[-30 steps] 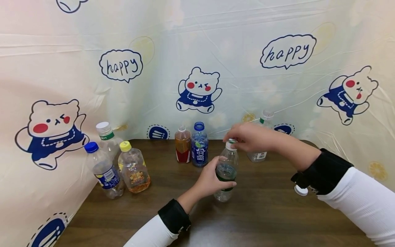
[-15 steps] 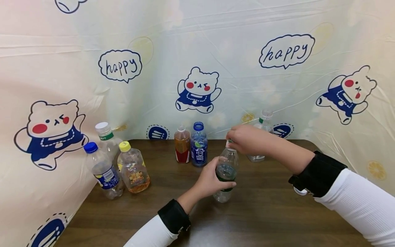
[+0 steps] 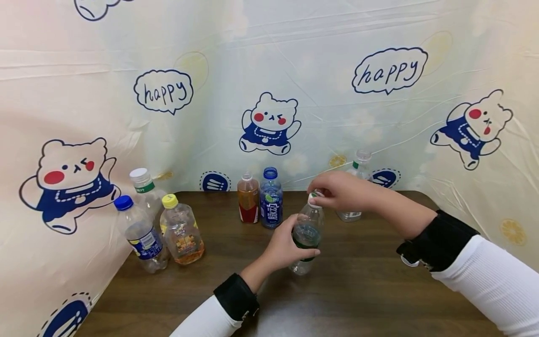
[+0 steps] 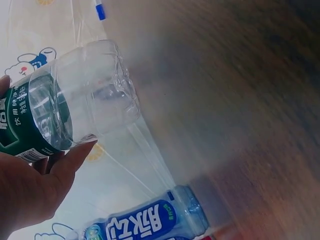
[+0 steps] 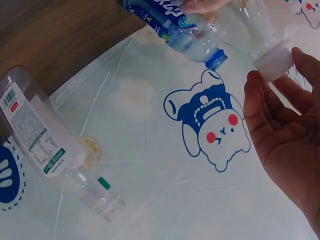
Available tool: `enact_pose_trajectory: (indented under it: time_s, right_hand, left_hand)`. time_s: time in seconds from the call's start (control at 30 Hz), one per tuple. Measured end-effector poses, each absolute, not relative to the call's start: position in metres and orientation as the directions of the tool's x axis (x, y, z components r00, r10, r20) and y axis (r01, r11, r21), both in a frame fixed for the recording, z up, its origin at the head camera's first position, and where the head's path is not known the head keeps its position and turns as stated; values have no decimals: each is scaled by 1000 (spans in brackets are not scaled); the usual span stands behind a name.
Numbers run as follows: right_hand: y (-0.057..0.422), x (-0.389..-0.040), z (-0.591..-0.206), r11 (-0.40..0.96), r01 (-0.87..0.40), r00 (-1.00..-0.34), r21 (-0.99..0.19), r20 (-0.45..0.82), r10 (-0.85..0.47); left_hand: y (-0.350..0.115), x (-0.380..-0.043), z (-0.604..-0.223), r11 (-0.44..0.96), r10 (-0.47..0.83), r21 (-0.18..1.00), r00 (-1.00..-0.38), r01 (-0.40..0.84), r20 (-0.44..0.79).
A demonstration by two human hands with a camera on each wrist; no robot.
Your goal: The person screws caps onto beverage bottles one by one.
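A clear plastic bottle with a green label [image 3: 308,236] stands slightly tilted near the middle of the table. My left hand [image 3: 284,248] grips it around the label from the left side; in the left wrist view the bottle's clear base [image 4: 107,87] shows beyond the fingers. At the bottle's mouth is a white cap [image 3: 313,199], pinched by the fingertips and thumb of my right hand [image 3: 341,189]. The right wrist view shows this white cap [image 5: 275,61] between thumb and fingers, on the bottle's neck.
Behind stand an orange-brown bottle [image 3: 248,199] and an uncapped blue bottle [image 3: 271,201]. A clear bottle [image 3: 358,173] is partly behind my right hand. At left stand bottles with blue [image 3: 123,202], yellow [image 3: 170,201] and white caps [image 3: 140,176]. A loose white cap [image 3: 408,262] lies beneath my right wrist.
My right hand has turned back and forth at the cap, its fingers swinging over and then outward again. The left hand keeps its grip, and the bottle has hardly moved.
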State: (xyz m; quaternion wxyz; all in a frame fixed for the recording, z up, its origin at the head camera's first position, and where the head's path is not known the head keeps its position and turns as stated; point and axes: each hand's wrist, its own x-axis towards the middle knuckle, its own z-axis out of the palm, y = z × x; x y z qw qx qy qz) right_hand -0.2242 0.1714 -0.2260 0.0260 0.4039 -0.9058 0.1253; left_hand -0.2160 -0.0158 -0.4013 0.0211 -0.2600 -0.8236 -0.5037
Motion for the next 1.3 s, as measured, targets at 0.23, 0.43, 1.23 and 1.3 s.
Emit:
enact_pose_trajectory:
  time_s: [0.23, 0.43, 1.23, 1.3]
  right_hand:
    - [192, -229, -241, 611, -694, -708, -381, 202, -677]
    - [211, -232, -266, 611, -641, -756, -465, 245, -607]
    - [241, -231, -412, 394, -221, -963, -892, 136, -231]
    - [242, -229, -418, 372, -200, -969, -906, 128, -210]
  left_hand:
    - [-23, -216, -403, 357, 371, 844, -890, 400, 265]
    - [-28, -216, -402, 345, 344, 858, -901, 382, 263]
    - [-41, -215, -406, 377, 297, 853, -920, 361, 257]
    - [-43, -215, -406, 370, 287, 855, -920, 363, 266]
